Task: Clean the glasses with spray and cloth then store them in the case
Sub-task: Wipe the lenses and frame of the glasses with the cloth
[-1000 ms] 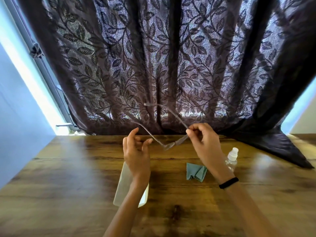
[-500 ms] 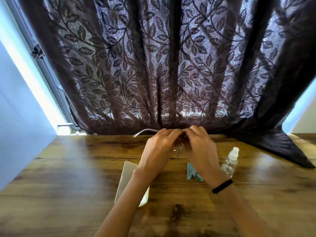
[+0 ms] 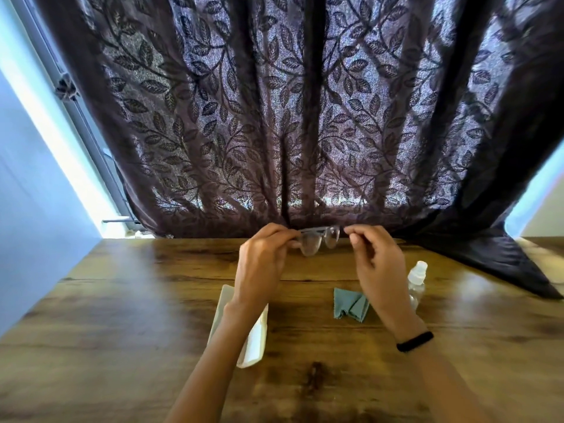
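Above table (image 3: 122,300) | glasses (image 3: 317,242) now folded (temples in) | left hand (image 3: 259,267) pinches

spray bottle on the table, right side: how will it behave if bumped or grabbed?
The spray bottle stands upright, tall and narrow, so a sideways push likely tips it. Its clear body looks like thin plastic: probably light. Tipped, its round body would likely roll on the table.

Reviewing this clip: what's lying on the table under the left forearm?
A white case lies on the wooden table. The left forearm covers its middle; only its far corner and near end show. Open or closed cannot be told.
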{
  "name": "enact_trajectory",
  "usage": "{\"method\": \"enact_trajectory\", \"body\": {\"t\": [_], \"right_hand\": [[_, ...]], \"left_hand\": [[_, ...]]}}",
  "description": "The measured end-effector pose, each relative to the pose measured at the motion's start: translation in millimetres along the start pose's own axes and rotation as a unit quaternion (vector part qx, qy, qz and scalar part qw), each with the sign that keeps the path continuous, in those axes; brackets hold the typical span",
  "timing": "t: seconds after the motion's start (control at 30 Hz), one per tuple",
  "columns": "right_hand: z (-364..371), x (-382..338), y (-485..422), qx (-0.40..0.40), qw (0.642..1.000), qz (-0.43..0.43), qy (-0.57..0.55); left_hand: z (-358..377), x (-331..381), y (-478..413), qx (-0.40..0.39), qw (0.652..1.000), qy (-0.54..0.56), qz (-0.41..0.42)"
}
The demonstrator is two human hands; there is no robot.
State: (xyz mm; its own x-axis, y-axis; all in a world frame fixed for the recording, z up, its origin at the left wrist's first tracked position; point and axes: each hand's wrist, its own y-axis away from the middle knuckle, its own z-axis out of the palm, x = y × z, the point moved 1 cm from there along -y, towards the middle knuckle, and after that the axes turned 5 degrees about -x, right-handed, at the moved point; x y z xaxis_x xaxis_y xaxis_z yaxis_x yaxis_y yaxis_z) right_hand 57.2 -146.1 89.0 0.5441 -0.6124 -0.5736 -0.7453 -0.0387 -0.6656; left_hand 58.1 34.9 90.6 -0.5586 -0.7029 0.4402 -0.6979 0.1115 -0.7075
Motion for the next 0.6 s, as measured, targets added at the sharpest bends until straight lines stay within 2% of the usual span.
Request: {"method": "enact_trajectory", "body": {"t": [0.1, 0.17, 0.23, 0.33, 0.43, 0.6], "right_hand": [[3.1, 22.4, 11.7, -0.038, 0.996, 0.063, 0.051], [12.2, 40.8, 21.7, -0.118, 0.983, 0.116, 0.073], [23.1, 56.9, 32.0, -0.205, 0.958, 0.177, 0.094], [36.7, 72.2, 43.5, -0.283, 0.915, 0.233, 0.166], [46.8, 78.2, 49.6, -0.306, 0.886, 0.264, 0.225], [57.5, 85.1, 48.3, -0.314, 0.869, 0.259, 0.282]], "left_hand": [[-2.8, -6.6, 3.5, 0.031, 0.999, 0.015, -0.023], [-2.8, -10.1, 6.8, 0.046, 0.998, 0.026, -0.045], [-2.5, -13.2, 10.0, 0.061, 0.996, 0.037, -0.058], [-2.3, -15.2, 13.8, 0.073, 0.994, 0.05, -0.067], [-2.8, -18.0, 17.0, 0.081, 0.992, 0.066, -0.068], [-5.4, -21.1, 20.6, 0.083, 0.992, 0.07, -0.061]]}}
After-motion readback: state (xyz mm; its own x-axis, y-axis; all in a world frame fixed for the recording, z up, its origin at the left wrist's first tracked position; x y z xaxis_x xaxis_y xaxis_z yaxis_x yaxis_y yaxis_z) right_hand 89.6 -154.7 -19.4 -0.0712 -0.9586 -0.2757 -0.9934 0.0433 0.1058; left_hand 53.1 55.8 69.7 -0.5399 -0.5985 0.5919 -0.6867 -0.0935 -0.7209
